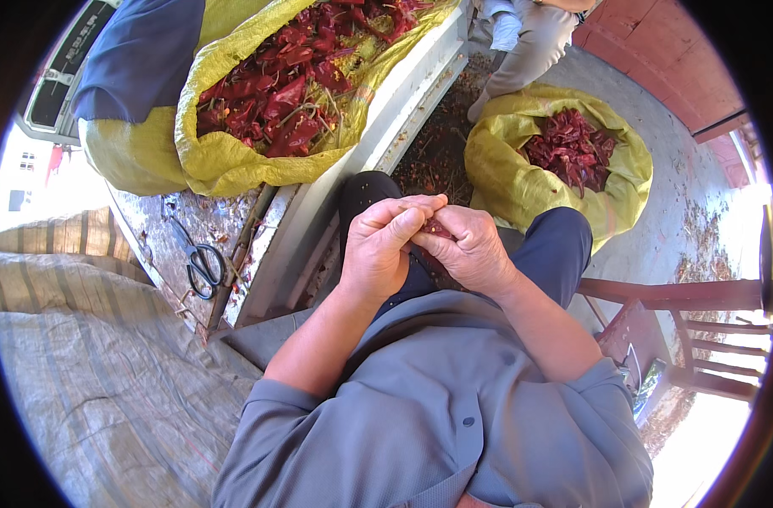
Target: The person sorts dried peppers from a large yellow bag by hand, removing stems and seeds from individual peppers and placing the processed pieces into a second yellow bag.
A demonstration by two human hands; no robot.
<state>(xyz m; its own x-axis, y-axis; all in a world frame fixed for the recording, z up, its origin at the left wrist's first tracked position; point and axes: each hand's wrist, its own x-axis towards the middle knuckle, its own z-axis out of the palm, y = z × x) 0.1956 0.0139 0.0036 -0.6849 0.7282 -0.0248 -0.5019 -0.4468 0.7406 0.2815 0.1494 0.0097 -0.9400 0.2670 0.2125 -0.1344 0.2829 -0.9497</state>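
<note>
Over my lap, my left hand (380,244) and my right hand (472,244) meet with thumbs and fingertips pinched together. Between them they grip a dried red chili pepper (438,228), with pale seeds showing on it; most of it is hidden by the fingers. Ahead on the left, a yellow woven sack (234,168) lies with its mouth rolled back, full of dried red chili pieces (291,95), stems and loose seeds. To the right of my knees stands another yellow woven sack (500,159), holding more dried red chilies (574,149).
Black-handled scissors (203,263) lie on a worn, debris-strewn surface (170,235) at left. A striped woven tarp (107,381) spreads at lower left. Another person's leg (526,57) is beyond the right sack. A reddish wooden chair (672,295) stands at my right.
</note>
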